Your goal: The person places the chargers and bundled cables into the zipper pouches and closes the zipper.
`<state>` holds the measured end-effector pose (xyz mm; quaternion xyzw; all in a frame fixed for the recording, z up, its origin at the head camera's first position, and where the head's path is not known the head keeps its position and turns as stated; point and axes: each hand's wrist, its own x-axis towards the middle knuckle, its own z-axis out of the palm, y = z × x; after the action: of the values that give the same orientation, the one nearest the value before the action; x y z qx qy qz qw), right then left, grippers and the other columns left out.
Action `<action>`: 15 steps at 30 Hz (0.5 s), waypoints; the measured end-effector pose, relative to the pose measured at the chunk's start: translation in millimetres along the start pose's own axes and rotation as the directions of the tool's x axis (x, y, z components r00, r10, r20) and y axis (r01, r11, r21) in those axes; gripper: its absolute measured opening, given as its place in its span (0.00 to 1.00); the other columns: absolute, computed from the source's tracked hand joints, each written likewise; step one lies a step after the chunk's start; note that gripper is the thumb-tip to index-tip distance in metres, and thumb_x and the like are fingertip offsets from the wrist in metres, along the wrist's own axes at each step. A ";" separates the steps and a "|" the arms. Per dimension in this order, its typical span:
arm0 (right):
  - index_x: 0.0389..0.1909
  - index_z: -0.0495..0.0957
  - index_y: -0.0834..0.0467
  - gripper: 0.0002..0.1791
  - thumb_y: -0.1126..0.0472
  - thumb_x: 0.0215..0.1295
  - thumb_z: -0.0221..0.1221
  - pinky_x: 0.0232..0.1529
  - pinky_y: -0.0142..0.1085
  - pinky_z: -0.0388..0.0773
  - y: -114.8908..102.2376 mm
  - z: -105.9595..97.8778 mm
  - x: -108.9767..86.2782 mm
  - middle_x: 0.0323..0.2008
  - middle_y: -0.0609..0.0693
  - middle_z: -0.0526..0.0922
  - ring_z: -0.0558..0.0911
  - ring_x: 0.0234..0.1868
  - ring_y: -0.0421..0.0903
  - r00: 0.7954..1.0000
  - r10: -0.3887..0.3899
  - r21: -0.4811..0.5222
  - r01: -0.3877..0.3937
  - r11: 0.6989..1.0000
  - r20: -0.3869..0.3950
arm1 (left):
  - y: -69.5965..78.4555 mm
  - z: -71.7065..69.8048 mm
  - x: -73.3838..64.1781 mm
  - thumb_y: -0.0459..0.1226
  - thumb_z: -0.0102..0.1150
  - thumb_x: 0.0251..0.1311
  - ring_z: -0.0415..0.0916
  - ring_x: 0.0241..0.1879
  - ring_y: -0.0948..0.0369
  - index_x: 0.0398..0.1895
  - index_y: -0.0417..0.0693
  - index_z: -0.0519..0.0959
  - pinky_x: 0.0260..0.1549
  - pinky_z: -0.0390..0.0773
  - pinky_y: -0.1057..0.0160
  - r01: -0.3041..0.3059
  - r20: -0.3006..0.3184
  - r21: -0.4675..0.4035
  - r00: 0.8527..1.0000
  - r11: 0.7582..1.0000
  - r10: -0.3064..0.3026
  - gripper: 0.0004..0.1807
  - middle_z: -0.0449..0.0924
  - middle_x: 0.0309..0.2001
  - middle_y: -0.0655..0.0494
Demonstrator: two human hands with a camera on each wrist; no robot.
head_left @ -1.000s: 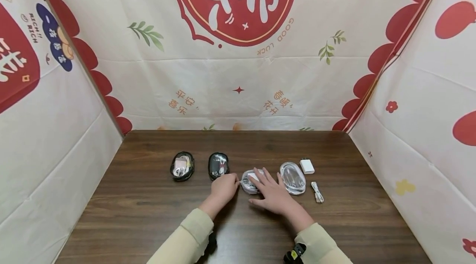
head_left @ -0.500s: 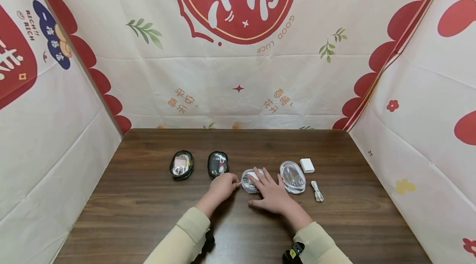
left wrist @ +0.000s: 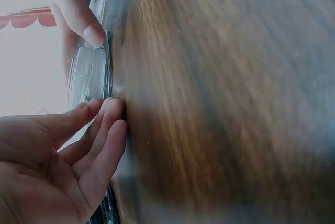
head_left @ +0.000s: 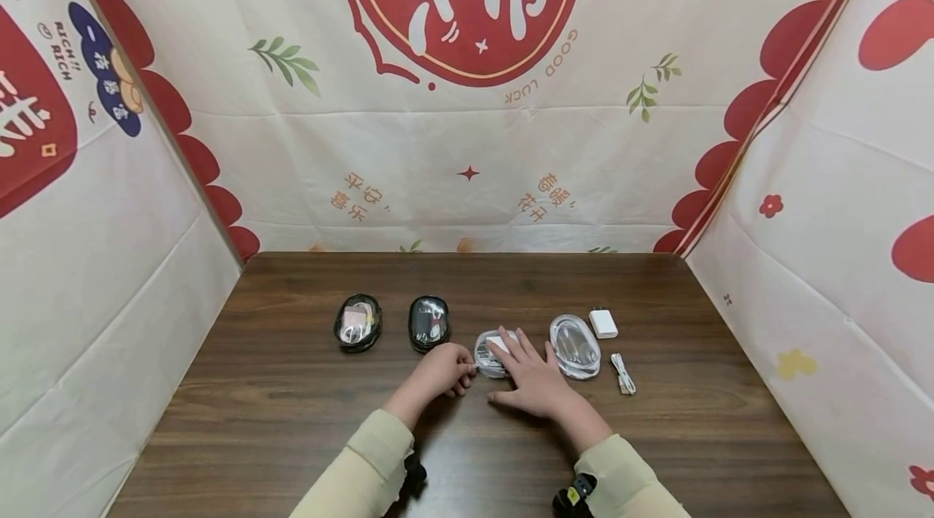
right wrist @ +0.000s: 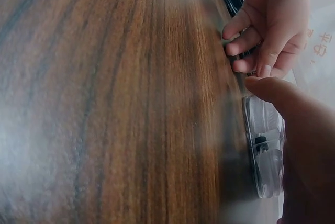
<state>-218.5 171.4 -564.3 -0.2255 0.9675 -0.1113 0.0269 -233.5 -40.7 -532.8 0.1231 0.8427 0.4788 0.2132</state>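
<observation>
A small clear zip pouch with pale trim lies on the table, white and dark items showing inside. Spread fingers of my right hand rest on its top and hide part of it. My left hand is at the pouch's left end, thumb and fingertips pinching what looks like its zipper pull, mostly covered by the fingers. In the left wrist view, that hand meets the pouch edge, the other fingers loosely bent. The right wrist view has the pouch below both hands.
Two black-trimmed clear pouches with contents lie left of the hands. Right of them are another clear pouch, a white charger plug and a bundled white cable. Printed cloth encloses the wooden table.
My left hand has shifted slightly right and turned at the pouch's left end, its fingers showing more. The right hand stays on the pouch. Other things have not moved.
</observation>
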 end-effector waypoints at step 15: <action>0.76 0.53 0.41 0.49 0.28 0.57 0.56 0.63 0.71 0.41 -2.9 -1.7 -1.4 0.77 0.48 0.45 0.45 0.75 0.55 1.000 0.008 0.028 -0.008 1.000 -0.006 | -5.0 15.5 -1.7 0.27 0.54 0.66 0.79 0.19 0.56 0.30 0.32 0.77 0.16 0.80 0.60 -0.023 0.006 -0.124 1.000 0.992 0.024 0.07 0.79 0.24 0.47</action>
<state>-216.1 169.8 -561.9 -0.2209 0.9668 -0.1253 0.0275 -224.6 -32.2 -543.7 0.1211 0.8091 0.5322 0.2179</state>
